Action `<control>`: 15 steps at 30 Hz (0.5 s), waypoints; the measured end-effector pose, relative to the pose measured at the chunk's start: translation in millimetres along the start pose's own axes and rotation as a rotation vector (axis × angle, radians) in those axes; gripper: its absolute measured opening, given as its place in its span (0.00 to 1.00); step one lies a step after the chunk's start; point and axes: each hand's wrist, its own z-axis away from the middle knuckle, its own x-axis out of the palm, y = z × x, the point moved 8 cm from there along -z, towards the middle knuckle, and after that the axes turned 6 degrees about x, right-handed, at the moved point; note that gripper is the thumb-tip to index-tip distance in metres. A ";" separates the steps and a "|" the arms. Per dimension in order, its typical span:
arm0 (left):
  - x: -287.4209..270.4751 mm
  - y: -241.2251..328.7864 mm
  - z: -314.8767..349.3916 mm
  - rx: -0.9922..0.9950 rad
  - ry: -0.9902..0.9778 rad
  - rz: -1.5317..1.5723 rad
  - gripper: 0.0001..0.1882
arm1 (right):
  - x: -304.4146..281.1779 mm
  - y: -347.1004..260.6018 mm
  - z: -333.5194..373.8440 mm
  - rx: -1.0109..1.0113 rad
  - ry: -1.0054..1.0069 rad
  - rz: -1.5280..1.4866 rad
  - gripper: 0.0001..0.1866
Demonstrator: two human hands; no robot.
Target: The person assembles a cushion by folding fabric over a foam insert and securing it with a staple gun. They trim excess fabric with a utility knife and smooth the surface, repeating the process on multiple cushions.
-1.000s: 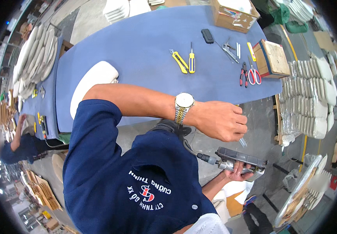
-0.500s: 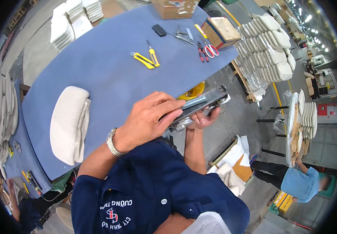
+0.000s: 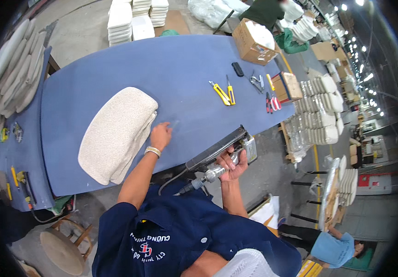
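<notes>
My right hand [image 3: 232, 166] is wrapped round the handle of an air staple gun [image 3: 250, 148], held at the table's near edge. Its long dark magazine [image 3: 215, 147] points to the left, and a hose fitting [image 3: 198, 183] with a grey hose hangs toward my shirt. My left hand [image 3: 161, 135] is over the blue tabletop [image 3: 180, 97], beside the right edge of a folded cream seat cushion [image 3: 116, 134]. Its fingers are partly stretched out, and nothing shows in them.
Yellow cutters [image 3: 220, 93], red-handled pliers [image 3: 268, 103], scissors [image 3: 276, 104] and a small black case [image 3: 237, 69] lie toward the far right. Two boxes [image 3: 255, 44] stand behind. Cushion stacks [image 3: 316, 111] surround the table. A person in blue [image 3: 332, 249] works at right.
My left hand has left the staple gun's magazine, where it held a grey strip, and moved left to beside the cushion. The staple gun has come lower, still in my right hand. The view has shifted.
</notes>
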 end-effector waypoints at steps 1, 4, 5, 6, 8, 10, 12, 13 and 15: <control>11.3 -18.2 -4.8 -0.029 -0.009 0.021 0.18 | 5.4 -3.8 -0.8 -0.006 0.012 0.041 0.26; -23.4 1.0 -1.6 0.105 0.272 -0.079 0.22 | 8.0 -8.6 -11.5 0.021 0.027 0.093 0.25; -46.4 21.1 5.7 0.189 0.393 -0.155 0.23 | 3.7 -14.9 -13.9 -0.013 0.103 0.181 0.24; -66.5 47.2 6.0 0.205 0.349 0.030 0.25 | -5.4 -23.5 -15.9 -0.073 0.176 0.277 0.24; -111.2 119.7 17.3 0.263 0.172 0.325 0.30 | -20.0 -24.9 -29.0 -0.086 0.228 0.317 0.21; -141.4 181.5 33.2 0.417 0.059 0.338 0.31 | -27.0 -12.1 -58.0 -0.037 0.223 0.313 0.20; -139.9 212.5 43.7 0.524 0.074 0.154 0.31 | -30.1 -3.0 -80.1 -0.001 0.229 0.329 0.22; -132.8 217.3 40.6 0.522 0.095 0.066 0.31 | -29.6 -0.4 -90.5 0.023 0.237 0.335 0.22; -119.0 218.6 31.0 0.469 0.184 -0.062 0.31 | -30.0 -0.3 -106.1 0.053 0.214 0.347 0.24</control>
